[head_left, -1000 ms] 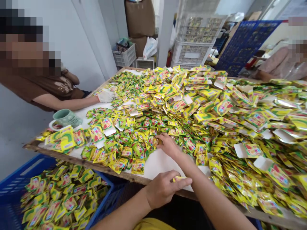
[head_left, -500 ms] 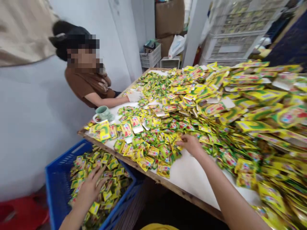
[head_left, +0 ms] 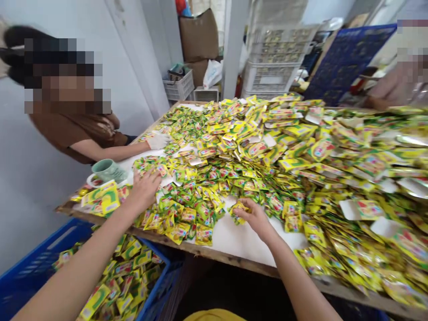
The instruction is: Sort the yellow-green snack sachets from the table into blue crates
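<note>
My right hand (head_left: 254, 217) is closed in a pinch on a small yellow-green sachet (head_left: 236, 214), just above the bare white tabletop (head_left: 230, 236). Across the table my left hand (head_left: 146, 186) reaches out, fingers extended over the packets beside the green mug. Its fingertips touch or hover over a small printed carton (head_left: 162, 170); which of these I cannot tell. Loose sachets (head_left: 187, 216) lie heaped between the two hands. Flattened yellow cartons (head_left: 100, 198) rest at the table's left corner.
A blue crate (head_left: 163, 272) full of packed cartons stands below the table edge on the left. The green mug (head_left: 106, 170) stands near the corner. A large pile of cartons (head_left: 301, 129) covers the right side. A co-worker's gloved hand (head_left: 158, 140) rests among sachets opposite.
My left hand has moved up from the blue crate to the packets on the table. My right hand has drawn a sachet away from the heap. The view has turned right.
</note>
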Demonstrator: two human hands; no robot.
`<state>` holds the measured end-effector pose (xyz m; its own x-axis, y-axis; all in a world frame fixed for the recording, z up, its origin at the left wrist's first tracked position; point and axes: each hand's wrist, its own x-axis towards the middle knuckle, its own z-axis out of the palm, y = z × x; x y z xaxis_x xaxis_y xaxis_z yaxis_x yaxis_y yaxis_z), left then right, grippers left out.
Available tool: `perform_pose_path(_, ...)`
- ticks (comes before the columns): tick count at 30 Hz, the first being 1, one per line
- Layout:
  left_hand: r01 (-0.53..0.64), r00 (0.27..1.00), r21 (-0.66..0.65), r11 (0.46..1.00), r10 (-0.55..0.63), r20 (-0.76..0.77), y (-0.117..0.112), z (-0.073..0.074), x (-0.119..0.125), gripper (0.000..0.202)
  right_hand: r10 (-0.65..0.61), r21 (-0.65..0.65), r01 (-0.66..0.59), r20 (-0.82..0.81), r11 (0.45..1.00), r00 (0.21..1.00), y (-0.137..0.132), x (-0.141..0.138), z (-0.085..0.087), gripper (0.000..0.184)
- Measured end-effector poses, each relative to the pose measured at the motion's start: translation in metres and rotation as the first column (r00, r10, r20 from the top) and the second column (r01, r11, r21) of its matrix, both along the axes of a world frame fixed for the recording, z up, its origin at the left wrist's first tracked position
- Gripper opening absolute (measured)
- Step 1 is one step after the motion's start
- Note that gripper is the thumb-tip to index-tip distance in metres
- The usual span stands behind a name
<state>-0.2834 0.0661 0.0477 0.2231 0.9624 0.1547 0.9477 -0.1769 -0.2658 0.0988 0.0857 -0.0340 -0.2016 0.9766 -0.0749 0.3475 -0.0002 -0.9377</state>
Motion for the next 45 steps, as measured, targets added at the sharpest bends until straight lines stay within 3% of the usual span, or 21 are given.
perform_pose_path(3, 0.008, 0.994, 0.116, 0.993, -0.020, 0.104, -0.004, 0.017, 0.048, 0.039, -0.010, -0.164, -0.034, -0.257, 0.986, 0.966, -0.024, 0.032, 0.007, 0.033)
perform_pose_path(6, 0.138, 0.909, 0.043, 0.990, -0.144, 0.391, -0.009, 0.017, 0.116, 0.047, -0.128, -0.222, 0.054, -0.335, 0.974, 0.933, -0.035, 0.053, 0.011, 0.031)
perform_pose_path(9, 0.304, 0.667, -0.071, 0.950, -0.159, 0.728, -0.010, -0.009, 0.188, 0.049, -0.154, -0.136, 0.129, -0.192, 0.982, 0.969, -0.037, 0.065, 0.007, 0.030)
perform_pose_path(11, 0.365, 0.528, -0.104, 0.925, -0.113, 0.842, -0.010, -0.033, 0.226, 0.047, -0.069, 0.012, 0.069, 0.005, 0.998, 0.998, -0.038, 0.071, 0.002, 0.027)
perform_pose_path(14, 0.345, 0.426, -0.135, 0.929, -0.027, 0.904, -0.010, -0.061, 0.260, 0.052, -0.003, 0.212, -0.061, 0.290, 0.975, 0.957, -0.043, 0.075, -0.006, 0.015)
perform_pose_path(17, 0.278, 0.423, -0.191, 0.941, 0.058, 0.904, -0.012, -0.071, 0.269, 0.056, -0.093, 0.351, -0.117, 0.527, 0.929, 0.845, -0.050, 0.076, -0.010, 0.021)
perform_pose_path(20, 0.239, 0.472, -0.231, 0.943, 0.095, 0.876, -0.016, -0.068, 0.266, 0.050, -0.122, 0.361, -0.144, 0.621, 0.922, 0.774, -0.052, 0.073, -0.010, 0.022)
perform_pose_path(23, 0.151, 0.550, -0.245, 0.958, 0.125, 0.826, -0.024, -0.063, 0.266, 0.033, -0.108, 0.336, -0.146, 0.634, 0.931, 0.766, -0.050, 0.072, -0.010, 0.016)
perform_pose_path(25, 0.092, 0.608, -0.299, 0.950, 0.184, 0.772, -0.031, -0.063, 0.270, 0.035, -0.092, 0.282, -0.115, 0.627, 0.952, 0.774, -0.049, 0.074, -0.008, 0.014)
perform_pose_path(28, 0.046, 0.703, -0.347, 0.937, 0.217, 0.677, -0.041, -0.066, 0.281, 0.043, -0.170, 0.171, 0.101, 0.462, 0.980, 0.870, -0.050, 0.076, 0.003, 0.015)
perform_pose_path(30, 0.015, 0.752, -0.328, 0.944, 0.206, 0.626, -0.045, -0.067, 0.290, 0.042, -0.372, 0.216, 0.323, 0.253, 0.921, 0.893, -0.052, 0.073, 0.016, 0.023)
perform_pose_path(32, -0.021, 0.778, -0.307, 0.951, 0.209, 0.592, -0.048, -0.068, 0.298, 0.040, -0.522, 0.342, 0.471, 0.072, 0.813, 0.850, -0.055, 0.061, 0.027, 0.031)
perform_pose_path(34, -0.064, 0.779, -0.287, 0.956, 0.228, 0.583, -0.050, -0.067, 0.305, 0.034, -0.541, 0.458, 0.474, 0.019, 0.752, 0.841, -0.060, 0.045, 0.032, 0.029)
perform_pose_path(36, -0.106, 0.768, -0.273, 0.956, 0.253, 0.589, -0.050, -0.066, 0.310, 0.022, -0.529, 0.535, 0.412, 0.078, 0.737, 0.845, -0.064, 0.029, 0.029, 0.023)
perform_pose_path(40, -0.165, 0.725, -0.273, 0.948, 0.304, 0.618, -0.049, -0.068, 0.311, 0.016, -0.489, 0.553, 0.317, 0.194, 0.770, 0.850, -0.067, 0.019, 0.020, 0.019)
perform_pose_path(45, -0.201, 0.661, -0.222, 0.954, 0.300, 0.687, -0.053, -0.075, 0.311, 0.017, -0.170, 0.359, 0.073, 0.245, 0.930, 0.954, -0.056, 0.035, 0.034, 0.014)
